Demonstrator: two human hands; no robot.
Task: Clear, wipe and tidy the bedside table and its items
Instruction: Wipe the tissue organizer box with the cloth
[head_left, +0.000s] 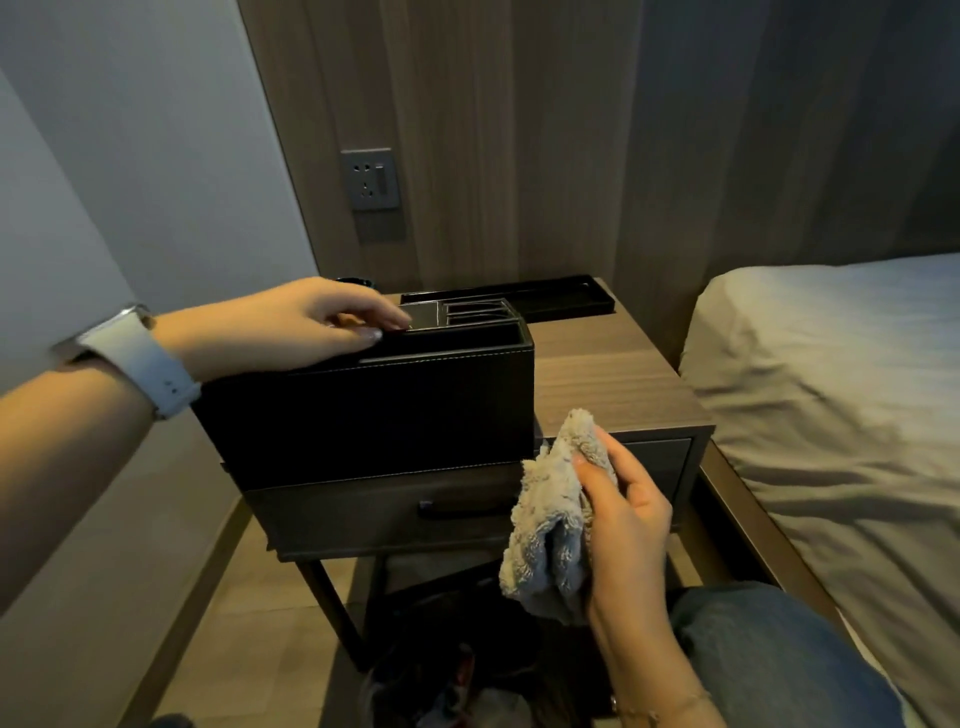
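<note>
2 hands show, both mine. My left hand (306, 325), at centre left of the frame, lies across the top rim of the black box (374, 410); its fingers reach over the rim and the thumb lies along the near edge, so its grip is curled on the box top. A white watch (137, 361) sits on that wrist.

My right hand (623, 512), lower centre, has its grip clamped on a beige cloth (550, 525): the fingers pinch the bunched fabric and the cloth hangs down below them, off the tabletop and in front of the drawer (395, 512). The cloth is just beside the box's lower right corner; I cannot tell whether they touch.

The box stands upright on the left, near part of the tabletop (618, 379), its open top split into several slots. Behind it, at the back edge of the tabletop, lies a flat black tray (566, 299). A small dark round thing shows behind my left hand; it is too hidden to name.

On the wood wall panel at upper centre is a grey socket (370, 179). The bed (831, 395) with a pale sheet fills the right side of the frame. My knee in blue jeans (769, 654) shows at lower right, and a thin bracelet (670, 704) lies on my right wrist.
</note>
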